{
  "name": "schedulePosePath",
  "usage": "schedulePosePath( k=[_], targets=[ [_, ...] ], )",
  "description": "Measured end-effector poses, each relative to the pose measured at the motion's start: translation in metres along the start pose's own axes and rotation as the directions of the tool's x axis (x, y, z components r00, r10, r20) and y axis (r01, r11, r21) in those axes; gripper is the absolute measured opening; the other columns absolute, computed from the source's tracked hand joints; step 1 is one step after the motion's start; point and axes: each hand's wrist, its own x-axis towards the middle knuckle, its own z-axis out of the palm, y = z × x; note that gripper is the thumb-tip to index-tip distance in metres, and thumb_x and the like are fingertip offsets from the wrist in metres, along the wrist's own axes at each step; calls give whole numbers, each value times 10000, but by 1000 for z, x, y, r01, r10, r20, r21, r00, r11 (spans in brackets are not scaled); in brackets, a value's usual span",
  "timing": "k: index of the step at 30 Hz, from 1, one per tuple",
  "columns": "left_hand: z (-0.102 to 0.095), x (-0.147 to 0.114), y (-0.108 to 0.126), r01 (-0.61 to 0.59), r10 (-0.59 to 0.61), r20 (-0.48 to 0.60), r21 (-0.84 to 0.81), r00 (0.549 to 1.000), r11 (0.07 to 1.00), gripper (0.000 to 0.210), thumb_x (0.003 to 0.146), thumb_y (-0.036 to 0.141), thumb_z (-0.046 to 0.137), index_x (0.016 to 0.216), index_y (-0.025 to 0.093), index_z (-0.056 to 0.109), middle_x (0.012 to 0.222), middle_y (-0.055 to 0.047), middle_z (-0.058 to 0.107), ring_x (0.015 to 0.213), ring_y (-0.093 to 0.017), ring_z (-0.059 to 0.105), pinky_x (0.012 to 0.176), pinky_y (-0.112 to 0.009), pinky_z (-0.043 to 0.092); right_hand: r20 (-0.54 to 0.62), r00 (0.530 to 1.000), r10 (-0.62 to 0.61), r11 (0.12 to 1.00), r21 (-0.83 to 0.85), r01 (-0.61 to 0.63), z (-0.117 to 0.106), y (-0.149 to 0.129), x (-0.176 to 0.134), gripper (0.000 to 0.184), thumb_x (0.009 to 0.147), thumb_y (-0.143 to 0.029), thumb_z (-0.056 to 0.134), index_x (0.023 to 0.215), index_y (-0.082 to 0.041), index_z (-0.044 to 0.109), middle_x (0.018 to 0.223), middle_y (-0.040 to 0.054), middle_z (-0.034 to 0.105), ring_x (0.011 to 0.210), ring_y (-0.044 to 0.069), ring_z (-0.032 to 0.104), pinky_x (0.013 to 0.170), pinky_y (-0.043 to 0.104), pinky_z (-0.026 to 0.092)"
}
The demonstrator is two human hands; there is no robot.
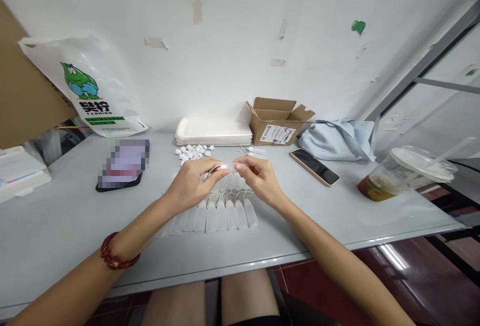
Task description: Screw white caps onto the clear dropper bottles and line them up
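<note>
My left hand (191, 183) is closed in a pinch on a small white cap (224, 167). Facing it, my right hand (262, 178) pinches a small translucent plastic bottle (232, 167), mostly hidden by the fingers. Cap and bottle meet end to end between the fingertips, just above the table; whether they are joined I cannot tell. Below the hands, several small translucent bottles (222, 216) with white loops at their tops lie in rows, the farther row partly covered by my hands. A heap of loose white caps (193, 152) sits just beyond my left hand.
At the back stand a stack of white trays (213, 132) and an open cardboard box (275, 123). Phones lie at left (125, 163) and right (314, 167). A drink cup (401, 173) and a pale blue cloth bag (333, 138) occupy the right, a white plastic bag (90, 86) the left.
</note>
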Motion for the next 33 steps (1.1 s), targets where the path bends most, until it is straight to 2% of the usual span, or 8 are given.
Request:
schedulePosePath(
  k=[2,6,9,12,16,21,27,33],
  targets=[
    [-2,2,-3,14,-14,-12,1,1000,1000,295,865,425,522,815,179,677,809,-30,693,735,-160,587,677,-265,445,-13,1000,-1,1000,-31,1,-2,5,3,305,880,-421,511,849,-165,673,711,25,626,581,111,493,539,238,390],
    [-19,12,-24,154,-144,-112,92,983,984,320,850,451,496,931,206,685,995,-49,714,901,-214,615,770,-295,464,-108,989,-101,957,-283,66,-19,30,14,289,849,-407,551,943,-168,683,829,67,677,654,146,543,605,267,440],
    [-38,17,-50,199,-170,-115,340,979,919,290,816,373,478,859,188,697,923,-65,719,819,-236,626,764,-327,453,-41,999,-17,902,-431,-3,-38,52,23,253,822,-353,590,938,-154,695,823,74,696,637,153,559,641,286,448],
    [-51,18,-73,198,-208,-32,476,978,857,282,770,300,451,797,189,709,881,-82,716,826,-276,632,727,-344,440,-19,997,73,866,-495,-73,-52,67,29,216,789,-309,627,904,-145,707,813,75,707,675,169,588,663,288,447],
    [-51,17,-91,162,-214,51,493,975,855,323,756,291,445,877,184,724,904,-100,707,886,-286,623,773,-359,438,8,992,124,820,-564,-98,-58,77,31,183,766,-247,638,899,-144,710,837,76,710,749,194,611,689,290,446],
    [-44,19,-97,79,-162,122,507,979,858,362,785,344,459,960,186,733,919,-125,667,907,-297,569,836,-411,424,1,993,122,769,-632,-94,-61,90,30,182,761,-205,642,917,-133,703,918,101,701,808,208,613,744,304,442],
    [-42,21,-101,26,-106,149,460,983,888,342,787,371,489,960,210,736,877,-101,661,920,-288,551,836,-383,426,-20,995,100,742,-665,-88,-64,101,31,165,779,-179,626,920,-133,697,924,100,673,804,186,603,766,294,434],
    [-41,23,-100,45,-119,143,439,983,897,344,809,412,492,948,215,738,890,-87,697,901,-274,580,820,-366,421,-61,997,55,725,-684,-82,-58,108,34,178,789,-182,618,944,-148,701,924,101,643,894,219,576,812,332,438]
  ],
)
